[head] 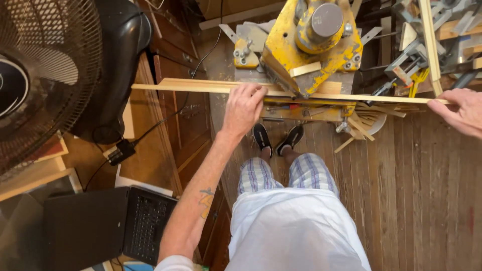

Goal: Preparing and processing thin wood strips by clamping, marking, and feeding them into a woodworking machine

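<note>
The wooden strip (201,87) lay level across the yellow machine (306,45), its free end reaching out toward the black fan (45,75) on the left. The left hand (244,106) pressed down on it just beside the machine, fingers curled over its top (a laptop (100,226) sat open below the forearm). Farther right, the right hand (462,111) gripped the strip's other end, fingers closed around it, near a clutter of clamps (411,60).

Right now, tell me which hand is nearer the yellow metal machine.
Left. The left hand presses the long wooden strip right beside the yellow metal machine; the right hand holds the strip's far end.
</note>
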